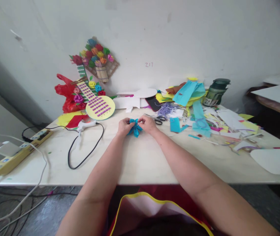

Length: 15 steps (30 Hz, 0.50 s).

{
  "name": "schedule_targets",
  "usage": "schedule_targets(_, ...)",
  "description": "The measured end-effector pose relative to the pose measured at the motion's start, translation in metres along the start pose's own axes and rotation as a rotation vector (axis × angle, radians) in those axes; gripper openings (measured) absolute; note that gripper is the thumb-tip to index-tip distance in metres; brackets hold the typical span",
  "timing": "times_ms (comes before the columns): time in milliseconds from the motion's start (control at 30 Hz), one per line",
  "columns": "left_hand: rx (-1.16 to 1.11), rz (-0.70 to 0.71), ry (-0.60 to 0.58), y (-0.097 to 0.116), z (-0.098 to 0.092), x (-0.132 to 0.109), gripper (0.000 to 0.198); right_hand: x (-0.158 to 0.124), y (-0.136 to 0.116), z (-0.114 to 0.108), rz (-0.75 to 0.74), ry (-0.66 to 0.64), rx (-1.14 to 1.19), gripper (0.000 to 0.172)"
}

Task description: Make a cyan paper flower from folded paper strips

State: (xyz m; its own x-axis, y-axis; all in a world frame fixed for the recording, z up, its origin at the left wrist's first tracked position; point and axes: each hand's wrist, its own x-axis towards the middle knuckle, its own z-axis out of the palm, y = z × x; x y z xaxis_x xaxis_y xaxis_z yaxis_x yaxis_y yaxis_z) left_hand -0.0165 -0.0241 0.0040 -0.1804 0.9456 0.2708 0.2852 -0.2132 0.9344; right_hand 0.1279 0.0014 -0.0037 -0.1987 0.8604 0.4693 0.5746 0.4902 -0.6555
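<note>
A blue crepe-paper flower [135, 128] with pointed petals is between my two hands, just above the middle of the table. My left hand [125, 127] pinches its left side, fingers closed. From the right, my right hand [146, 124] pinches the paper near the flower's top. The fingertips partly hide the folds. Black-handled scissors [159, 120] lie just right of my right hand. To the left, a white glue gun [87, 125] rests on the table with its black cord looped toward the front.
A yellow power strip [19, 152] lies along the left edge. Paper flowers and a yellow guitar-shaped craft [100, 107] stand at the back left. Blue paper strips [175, 125] and scraps cover the right side, with a green bottle [217, 92] behind. A white board [275, 160] lies at the right edge.
</note>
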Motion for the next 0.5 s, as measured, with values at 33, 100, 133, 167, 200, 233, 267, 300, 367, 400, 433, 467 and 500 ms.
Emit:
schedule_targets(33,0.002,0.005,-0.004,0.0003,0.0004,-0.0003,0.014,0.0005,0.0004,0.0005,0.012,-0.005,0.028,0.014)
schedule_targets(100,0.011,0.022,-0.009,0.0001,0.0013,-0.0005,0.013,0.0021,0.0021,0.0024,0.042,-0.008,0.086,0.02)
schedule_targets(133,0.02,0.036,-0.012,-0.0003,0.0016,-0.0005,0.013,0.0029,0.0032,0.0035,0.061,-0.007,0.11,0.02)
schedule_targets(167,0.029,0.051,-0.014,-0.0007,0.0019,-0.0005,0.013,0.0038,0.0045,0.0046,0.081,-0.004,0.13,0.02)
schedule_targets(200,0.038,0.065,-0.019,-0.0011,0.0022,-0.0004,0.012,0.0046,0.0058,0.0056,0.095,0.0,0.149,0.02)
schedule_targets(233,0.045,0.078,-0.024,-0.0015,0.0024,-0.0005,0.012,0.0053,0.007,0.0066,0.106,0.004,0.166,0.019)
schedule_targets(267,0.05,0.088,-0.028,-0.0016,0.0025,-0.0005,0.012,0.0059,0.008,0.0074,0.112,0.008,0.181,0.019)
schedule_targets(300,0.056,0.093,-0.031,-0.0016,0.0026,-0.0007,0.012,0.0063,0.0088,0.0081,0.116,0.009,0.192,0.019)
schedule_targets(367,0.068,0.094,-0.03,-0.0008,0.0029,-0.001,0.012,0.0067,0.0093,0.0089,0.117,0.009,0.2,0.02)
schedule_targets(400,0.075,0.092,-0.027,-0.0002,0.0031,-0.0013,0.011,0.0066,0.0089,0.009,0.118,0.007,0.197,0.02)
schedule_targets(433,0.081,0.088,-0.021,0.0005,0.0032,-0.0015,0.01,0.0064,0.0083,0.0089,0.119,0.006,0.191,0.021)
schedule_targets(467,0.085,0.082,-0.014,0.0013,0.0034,-0.0016,0.01,0.0061,0.0074,0.0087,0.117,0.005,0.182,0.022)
schedule_targets(500,0.087,0.074,-0.005,0.0018,0.0037,-0.0017,0.009,0.0057,0.0064,0.0083,0.113,0.007,0.173,0.023)
